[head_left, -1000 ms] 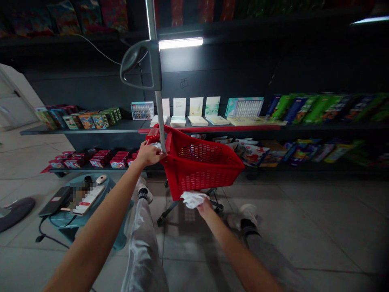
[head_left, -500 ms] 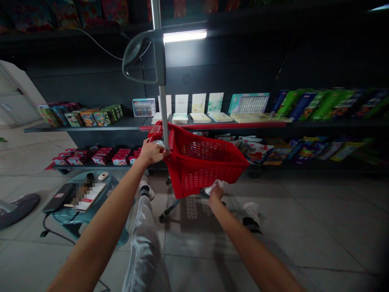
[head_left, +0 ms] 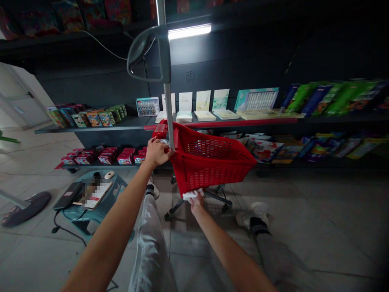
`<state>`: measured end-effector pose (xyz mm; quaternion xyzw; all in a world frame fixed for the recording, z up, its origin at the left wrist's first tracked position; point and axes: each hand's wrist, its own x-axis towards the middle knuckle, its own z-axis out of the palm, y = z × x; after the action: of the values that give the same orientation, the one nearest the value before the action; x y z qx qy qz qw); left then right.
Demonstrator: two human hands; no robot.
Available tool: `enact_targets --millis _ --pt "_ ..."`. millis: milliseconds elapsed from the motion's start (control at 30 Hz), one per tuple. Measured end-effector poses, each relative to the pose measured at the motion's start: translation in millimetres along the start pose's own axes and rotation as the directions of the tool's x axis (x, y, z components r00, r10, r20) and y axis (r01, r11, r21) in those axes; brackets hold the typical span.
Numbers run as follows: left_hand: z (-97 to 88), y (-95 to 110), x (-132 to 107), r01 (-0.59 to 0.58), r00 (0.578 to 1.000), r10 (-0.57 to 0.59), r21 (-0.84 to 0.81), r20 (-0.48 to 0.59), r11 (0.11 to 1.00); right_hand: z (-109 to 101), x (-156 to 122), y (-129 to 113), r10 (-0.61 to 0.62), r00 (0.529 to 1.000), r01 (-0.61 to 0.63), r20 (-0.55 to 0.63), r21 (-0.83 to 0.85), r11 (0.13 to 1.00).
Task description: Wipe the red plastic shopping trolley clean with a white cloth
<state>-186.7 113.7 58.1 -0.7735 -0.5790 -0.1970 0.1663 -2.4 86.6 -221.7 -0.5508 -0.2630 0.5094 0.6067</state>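
The red basket (head_left: pixel 212 166) of a small shopping trolley stands on the floor straight ahead of the person, between the two hands. It is moulded plastic, its walls pierced with rows of small holes, and it is wider at the rim than at the base. The left hand (head_left: pixel 157 152) is clenched on the near rim, just where a slim metal pole (head_left: pixel 169 113) rises from the basket. High above that hand the pole carries a smooth grey loop handle (head_left: pixel 146 52). The right hand (head_left: pixel 197 201) is lower, at the near bottom corner of the basket, its fingers bunched on a crumpled white cloth (head_left: pixel 191 195) pressed against the red plastic. Just beyond that hand a dark frame (head_left: pixel 178 209) on castors bears the basket. Legs in pale grey trousers (head_left: pixel 150 243) lie along the tiled floor (head_left: pixel 304 211) on either side of the right arm, ending in white shoes (head_left: pixel 252 213). Left of the left hand, a teal stool (head_left: pixel 118 187) holds a dark flat tablet (head_left: pixel 67 195) and a white mouse (head_left: pixel 108 174). Further left is a dark round stand base (head_left: pixel 27 207). Beyond both hands, dark shelves (head_left: pixel 100 129) close off the way. They hold pale cards (head_left: pixel 203 100) propped upright, red boxes (head_left: pixel 106 156) lower down, and blurred green packs (head_left: pixel 334 97) to the right, under a white light strip (head_left: pixel 190 31).
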Motion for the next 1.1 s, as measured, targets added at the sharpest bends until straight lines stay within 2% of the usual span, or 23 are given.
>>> enact_targets --millis 67,167,267,333,400,467,500,567,600,700,800,867,967,1033,1100 --pt "6.5 6 -8 0.025 0.994 -0.029 -0.043 -0.104 0.999 -21 25 -29 -0.005 0.985 0.000 -0.172 -0.027 1.000" --pt "20.7 19 -20 0.118 0.962 -0.138 -0.096 -0.235 0.988 -52 55 -81 -0.104 0.926 0.075 -0.363 -0.093 0.993" --pt "34.3 28 -26 0.204 0.922 -0.236 -0.134 -0.307 0.970 -71 70 -128 -0.285 0.878 0.230 -0.384 -0.183 0.956" --pt "40.1 30 -27 0.216 0.908 -0.256 -0.153 -0.331 0.964 -75 71 -150 -0.503 0.828 0.429 -0.249 -0.297 0.853" --pt "43.0 29 -27 0.208 0.903 -0.254 -0.165 -0.346 0.964 -73 68 -163 -0.681 0.731 0.630 0.035 -0.417 0.655" --pt "44.4 27 -25 0.195 0.901 -0.243 -0.166 -0.360 0.967 -65 63 -170 -0.717 0.607 0.772 0.343 -0.467 0.431" --pt "44.9 26 -25 0.191 0.899 -0.240 -0.164 -0.366 0.968 -60 60 -171 -0.703 0.548 0.818 0.453 -0.467 0.337" --pt "46.0 25 -24 0.192 0.895 -0.237 -0.155 -0.378 0.969 -52 57 -172 -0.683 0.457 0.868 0.570 -0.452 0.204" --pt "46.6 23 -24 0.192 0.893 -0.235 -0.148 -0.384 0.970 -49 56 -172 -0.683 0.431 0.878 0.590 -0.450 0.166" --pt "47.6 17 -25 0.177 0.895 -0.208 -0.115 -0.395 0.977 -47 57 -175 -0.668 0.393 0.887 0.631 -0.452 0.095" --pt "45.9 9 -27 0.148 0.906 -0.173 -0.094 -0.386 0.985 -59 64 -183 -0.633 0.376 0.889 0.677 -0.456 0.040" --pt "43.5 4 -29 0.138 0.910 -0.165 -0.097 -0.380 0.986 -72 73 -190 -0.610 0.407 0.865 0.680 -0.502 0.018" --pt "39.8 2 -29 0.143 0.913 -0.178 -0.122 -0.366 0.982 -100 90 -199 -0.578 0.484 0.803 0.657 -0.596 -0.005" --pt "37.7 1 -30 0.143 0.918 -0.184 -0.140 -0.351 0.980 -120 100 -204 -0.572 0.498 0.785 0.652 -0.620 -0.022" --pt "35.9 -1 -30 0.132 0.923 -0.176 -0.148 -0.343 0.980 -139 109 -206 -0.578 0.488 0.785 0.654 -0.619 -0.038"
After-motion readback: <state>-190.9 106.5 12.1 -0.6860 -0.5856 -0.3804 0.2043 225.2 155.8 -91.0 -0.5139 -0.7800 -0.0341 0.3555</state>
